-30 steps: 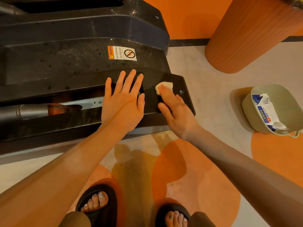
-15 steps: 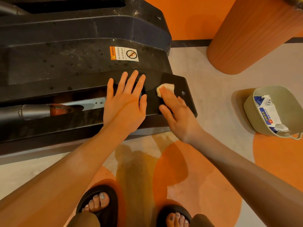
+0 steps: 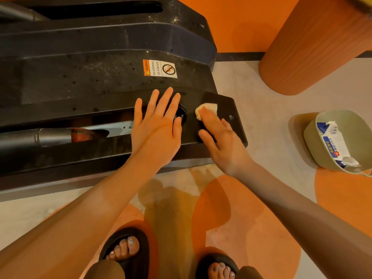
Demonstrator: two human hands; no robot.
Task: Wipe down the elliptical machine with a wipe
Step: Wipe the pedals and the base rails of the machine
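Note:
The black base of the elliptical machine (image 3: pixel 90 87) fills the upper left, with a warning sticker (image 3: pixel 160 68) on its top. My left hand (image 3: pixel 157 127) lies flat on the base, fingers spread and straight. My right hand (image 3: pixel 219 139) presses a small cream wipe (image 3: pixel 208 108) with straight fingers onto the black end plate (image 3: pixel 227 103) at the machine's right corner. Most of the wipe is hidden under my fingers.
A pale green tub (image 3: pixel 314 150) holding a blue-and-white pack of wipes (image 3: pixel 334 143) sits on the floor at right. A ribbed orange column (image 3: pixel 314 47) stands at the back right. My feet in black sandals (image 3: pixel 128 250) stand on the orange-and-grey floor.
My right hand has shifted the wipe slightly along the end plate. My left hand has stayed flat in the same spot on the base.

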